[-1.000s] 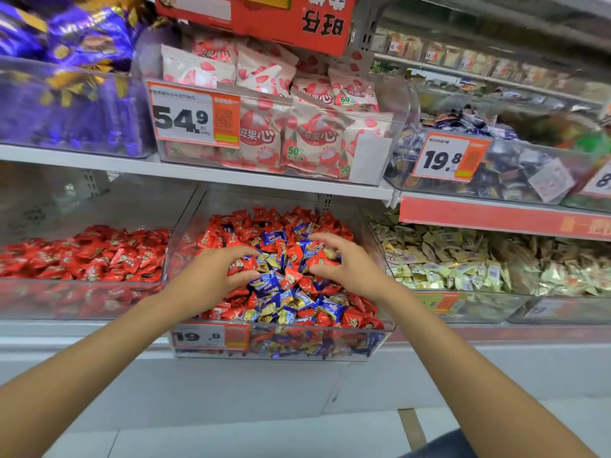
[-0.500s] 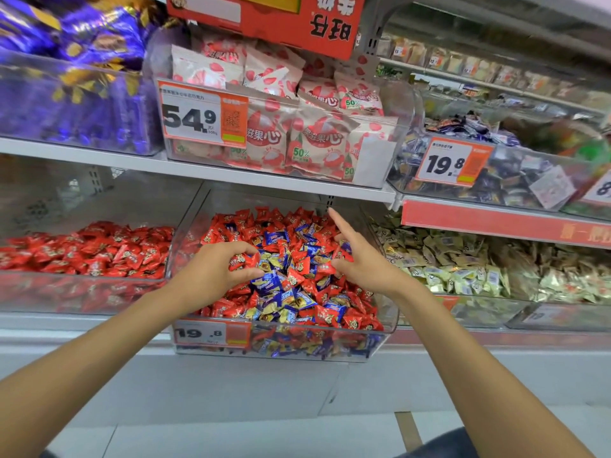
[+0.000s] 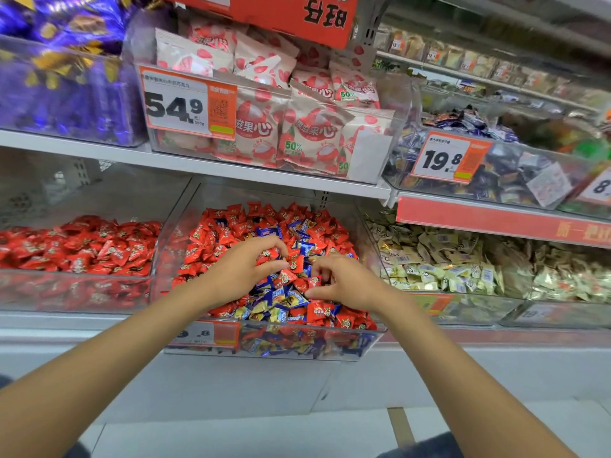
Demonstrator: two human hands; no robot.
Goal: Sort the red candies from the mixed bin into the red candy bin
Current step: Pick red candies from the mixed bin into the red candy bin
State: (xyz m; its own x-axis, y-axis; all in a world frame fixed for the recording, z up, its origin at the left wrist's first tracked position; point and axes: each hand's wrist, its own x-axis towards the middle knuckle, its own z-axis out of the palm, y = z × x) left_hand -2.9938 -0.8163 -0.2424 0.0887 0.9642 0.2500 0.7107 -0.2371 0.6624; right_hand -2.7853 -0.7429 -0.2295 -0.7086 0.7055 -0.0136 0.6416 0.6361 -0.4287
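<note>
**Both grips closed on red candy over the mixed bin**

The left grip (image 3: 244, 271) is narrow, its fingers curled round red candies (image 3: 268, 254) against the thumb; how many it holds cannot be told. The right grip (image 3: 347, 282) is narrow too, thumb and fingertips pinching one red candy (image 3: 314, 281). The two hands sit close together but apart, low over the heap in the mixed bin (image 3: 297, 345).

That clear bin stands in the middle of the lower shelf and holds red and blue candies (image 3: 269, 231) jumbled together, too many to count. Just beside it on the left is the red bin (image 3: 66, 292), with only red wrappers in it, heaped toward the back. To the right lie pale candies (image 3: 446, 259) in clear bins.

The upper shelf (image 3: 198, 165) carries three bins: purple wrappers (image 3: 59, 94), pink-and-white bags (image 3: 307, 133) and dark wrappers (image 3: 496, 180). Two price tags read in full, 54.9 (image 3: 188, 104) and 19.8 (image 3: 446, 158); the left arm partly covers a third (image 3: 205, 335) on the mixed bin's front.
</note>
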